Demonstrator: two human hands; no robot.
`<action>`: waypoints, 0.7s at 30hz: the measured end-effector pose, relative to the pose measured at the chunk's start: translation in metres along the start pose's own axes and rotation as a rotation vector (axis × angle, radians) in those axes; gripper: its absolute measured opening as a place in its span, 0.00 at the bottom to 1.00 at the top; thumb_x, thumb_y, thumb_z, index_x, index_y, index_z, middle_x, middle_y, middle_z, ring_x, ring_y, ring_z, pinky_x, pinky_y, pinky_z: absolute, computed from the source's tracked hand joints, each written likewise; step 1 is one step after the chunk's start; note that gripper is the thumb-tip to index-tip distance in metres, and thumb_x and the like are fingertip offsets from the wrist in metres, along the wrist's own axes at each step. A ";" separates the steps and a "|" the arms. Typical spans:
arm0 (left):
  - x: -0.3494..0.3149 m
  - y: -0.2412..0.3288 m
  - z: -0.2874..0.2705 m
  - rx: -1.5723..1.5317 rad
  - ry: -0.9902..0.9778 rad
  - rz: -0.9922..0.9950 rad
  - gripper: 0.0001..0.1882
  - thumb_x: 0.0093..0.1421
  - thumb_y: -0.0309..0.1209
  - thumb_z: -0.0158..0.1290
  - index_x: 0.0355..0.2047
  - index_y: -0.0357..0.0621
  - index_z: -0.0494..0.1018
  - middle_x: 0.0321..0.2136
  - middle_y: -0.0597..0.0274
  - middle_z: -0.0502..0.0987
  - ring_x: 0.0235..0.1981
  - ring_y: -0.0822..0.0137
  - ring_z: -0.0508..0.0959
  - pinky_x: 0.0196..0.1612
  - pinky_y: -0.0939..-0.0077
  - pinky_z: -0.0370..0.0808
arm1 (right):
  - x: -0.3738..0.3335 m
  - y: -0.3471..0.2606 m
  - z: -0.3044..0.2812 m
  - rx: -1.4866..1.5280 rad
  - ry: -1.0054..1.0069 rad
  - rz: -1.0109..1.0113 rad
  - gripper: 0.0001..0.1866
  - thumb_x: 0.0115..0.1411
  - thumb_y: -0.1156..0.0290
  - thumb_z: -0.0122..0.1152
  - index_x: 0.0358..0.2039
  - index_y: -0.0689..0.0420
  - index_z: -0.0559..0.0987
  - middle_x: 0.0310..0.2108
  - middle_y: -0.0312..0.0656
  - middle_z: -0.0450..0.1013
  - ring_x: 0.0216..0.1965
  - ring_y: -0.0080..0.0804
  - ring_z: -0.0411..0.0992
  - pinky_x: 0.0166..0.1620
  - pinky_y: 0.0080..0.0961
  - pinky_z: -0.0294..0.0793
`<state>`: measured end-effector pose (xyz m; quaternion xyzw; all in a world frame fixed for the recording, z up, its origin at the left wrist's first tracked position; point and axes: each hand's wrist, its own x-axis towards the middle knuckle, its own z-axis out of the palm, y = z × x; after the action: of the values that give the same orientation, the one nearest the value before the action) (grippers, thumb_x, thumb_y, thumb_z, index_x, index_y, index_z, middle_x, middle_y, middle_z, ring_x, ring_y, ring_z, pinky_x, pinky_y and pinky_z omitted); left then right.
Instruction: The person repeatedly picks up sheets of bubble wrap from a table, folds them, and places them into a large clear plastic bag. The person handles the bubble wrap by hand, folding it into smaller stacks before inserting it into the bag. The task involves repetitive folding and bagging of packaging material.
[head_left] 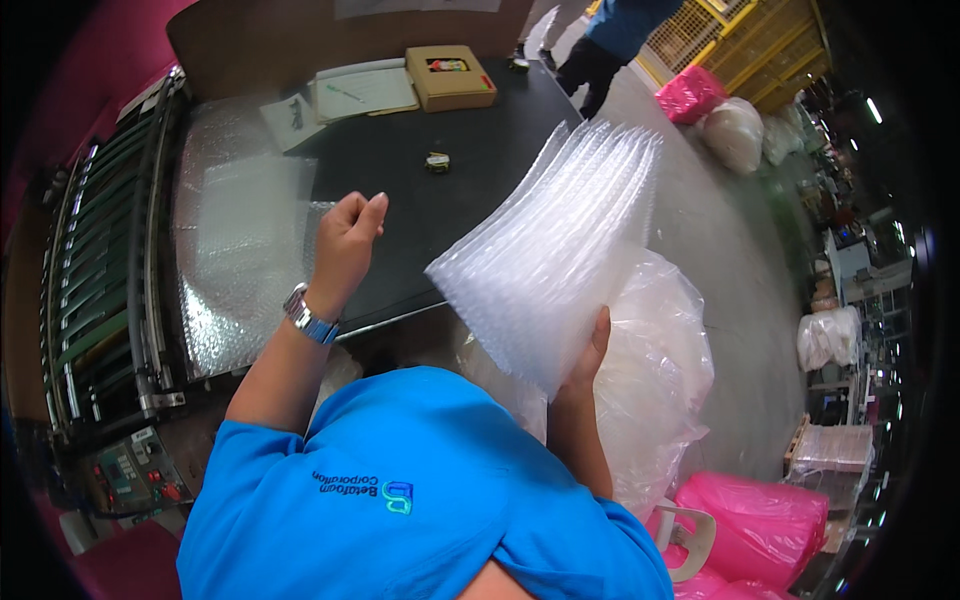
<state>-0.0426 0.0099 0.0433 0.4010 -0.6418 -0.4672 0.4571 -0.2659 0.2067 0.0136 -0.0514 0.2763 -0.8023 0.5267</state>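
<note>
The stack of bubble wrap (545,270) was cloudy white, with tiny bumps all over it – rows and rows. The flat sheet (245,230) was see-through and dotted too. The table (395,160) was dark grey, nearly black. The box (440,92) was brown with some red on top. The shirt (400,430) was bright blue, the watch (308,315) silver – and the big bundle (760,520) hot pink.
</note>
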 end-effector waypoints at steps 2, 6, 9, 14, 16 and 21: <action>-0.007 -0.004 0.005 -0.105 0.015 0.001 0.09 0.58 0.32 0.49 0.22 0.44 0.66 0.18 0.72 0.67 0.19 0.81 0.65 0.23 0.87 0.62 | 0.000 -0.004 0.013 -0.011 0.014 -0.024 0.34 0.54 0.46 0.46 0.54 0.57 0.60 0.50 0.48 0.61 0.51 0.44 0.61 0.52 0.39 0.62; -0.014 0.006 0.013 -0.294 0.013 -0.096 0.10 0.58 0.35 0.49 0.23 0.44 0.67 0.18 0.71 0.67 0.20 0.80 0.66 0.27 0.86 0.64 | 0.003 -0.010 0.012 -0.016 0.043 -0.067 0.36 0.54 0.45 0.45 0.56 0.57 0.58 0.51 0.49 0.60 0.52 0.45 0.59 0.54 0.40 0.60; -0.011 -0.022 -0.011 -0.199 -0.186 -0.139 0.09 0.59 0.36 0.48 0.31 0.43 0.68 0.21 0.70 0.68 0.23 0.80 0.68 0.31 0.86 0.66 | 0.000 -0.010 0.017 -0.044 0.068 -0.052 0.36 0.54 0.45 0.45 0.56 0.57 0.58 0.52 0.48 0.60 0.52 0.44 0.59 0.54 0.40 0.59; -0.013 -0.008 -0.002 -0.314 -0.195 -0.179 0.16 0.61 0.39 0.45 0.45 0.43 0.64 0.32 0.66 0.72 0.30 0.76 0.73 0.37 0.83 0.68 | -0.001 -0.007 0.015 -0.051 0.056 -0.040 0.36 0.54 0.45 0.46 0.56 0.58 0.57 0.52 0.48 0.60 0.51 0.45 0.60 0.53 0.40 0.60; -0.012 -0.003 0.001 -0.415 -0.294 -0.256 0.22 0.60 0.45 0.43 0.47 0.43 0.63 0.37 0.63 0.71 0.36 0.74 0.72 0.39 0.81 0.68 | -0.002 -0.006 0.011 -0.068 0.058 -0.025 0.36 0.53 0.47 0.48 0.55 0.59 0.57 0.51 0.49 0.60 0.50 0.45 0.61 0.52 0.40 0.62; -0.009 0.002 0.009 -0.595 -0.571 -0.355 0.44 0.52 0.63 0.40 0.58 0.43 0.49 0.49 0.54 0.64 0.51 0.64 0.66 0.49 0.70 0.66 | -0.001 -0.003 0.006 -0.217 -0.054 0.030 0.35 0.51 0.58 0.57 0.54 0.62 0.57 0.50 0.51 0.61 0.50 0.45 0.62 0.50 0.40 0.65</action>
<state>-0.0490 0.0210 0.0423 0.2110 -0.5014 -0.7945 0.2701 -0.2656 0.2060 0.0200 -0.1255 0.3482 -0.7579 0.5372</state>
